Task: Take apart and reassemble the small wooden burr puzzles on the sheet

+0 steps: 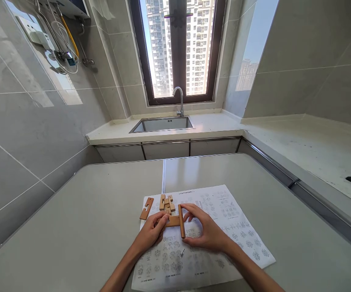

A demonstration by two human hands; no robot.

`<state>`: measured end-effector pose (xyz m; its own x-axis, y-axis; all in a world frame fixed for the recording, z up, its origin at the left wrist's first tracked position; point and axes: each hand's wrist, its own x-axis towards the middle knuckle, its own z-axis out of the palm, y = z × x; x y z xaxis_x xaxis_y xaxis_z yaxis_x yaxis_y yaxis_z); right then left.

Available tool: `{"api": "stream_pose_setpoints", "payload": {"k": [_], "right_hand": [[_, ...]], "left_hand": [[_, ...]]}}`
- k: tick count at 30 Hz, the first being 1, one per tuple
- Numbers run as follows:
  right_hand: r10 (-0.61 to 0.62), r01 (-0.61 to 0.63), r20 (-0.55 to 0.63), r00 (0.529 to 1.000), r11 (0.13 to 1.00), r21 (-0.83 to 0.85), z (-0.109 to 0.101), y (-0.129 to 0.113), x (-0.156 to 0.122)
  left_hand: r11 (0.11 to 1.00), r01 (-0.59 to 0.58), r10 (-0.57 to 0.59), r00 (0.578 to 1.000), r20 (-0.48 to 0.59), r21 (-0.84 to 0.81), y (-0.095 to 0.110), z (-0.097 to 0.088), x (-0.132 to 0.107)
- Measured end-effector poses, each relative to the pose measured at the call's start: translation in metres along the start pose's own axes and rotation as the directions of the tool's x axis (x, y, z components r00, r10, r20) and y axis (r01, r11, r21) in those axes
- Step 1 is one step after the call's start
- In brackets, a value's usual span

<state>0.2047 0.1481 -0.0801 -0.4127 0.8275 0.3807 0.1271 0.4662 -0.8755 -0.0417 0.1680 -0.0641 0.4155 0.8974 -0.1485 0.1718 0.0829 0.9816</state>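
My left hand (pixel 153 232) pinches a flat brown wooden puzzle piece (pixel 173 221) by its left end. In my right hand (pixel 205 229), thumb and fingers grip another wooden puzzle piece (pixel 181 222), a long one seen edge-on. The two pieces meet at the right end of the flat one; whether they interlock I cannot tell. Just beyond my left hand lie several small light wooden blocks (pixel 167 202) with notches. To their left rests a notched brown wooden piece (pixel 146 208). A printed paper sheet (pixel 193 259) with puzzle drawings spreads under both hands.
The pale table (pixel 102 202) fills the foreground, with a seam running away from me. Beyond it stand a white counter (pixel 218 123), a sink (pixel 163 124) and a faucet (pixel 180 99) below a window. Another counter (pixel 315 142) runs along the right.
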Motion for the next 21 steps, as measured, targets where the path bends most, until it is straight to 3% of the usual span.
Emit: {"api": "stream_pose_setpoints", "payload": {"k": [9,15,21], "right_hand": [[0.055,-0.056,-0.031,0.998,0.998,-0.024,0.0055,0.0043,-0.0026],[0.044,-0.047,0.064,0.997,0.998,0.031,0.0003,0.0026,-0.0008],[0.097,-0.097,-0.032,0.995,0.995,0.016,0.0047,0.0013,-0.0017]], "left_hand": [[1.0,-0.008,0.008,1.0,0.028,0.009,-0.0065,0.0009,0.0013],[0.998,-0.017,0.012,0.996,0.087,0.055,-0.0049,-0.0005,-0.0008],[0.998,-0.037,0.035,0.999,0.041,0.057,-0.0103,0.0008,0.0015]]}}
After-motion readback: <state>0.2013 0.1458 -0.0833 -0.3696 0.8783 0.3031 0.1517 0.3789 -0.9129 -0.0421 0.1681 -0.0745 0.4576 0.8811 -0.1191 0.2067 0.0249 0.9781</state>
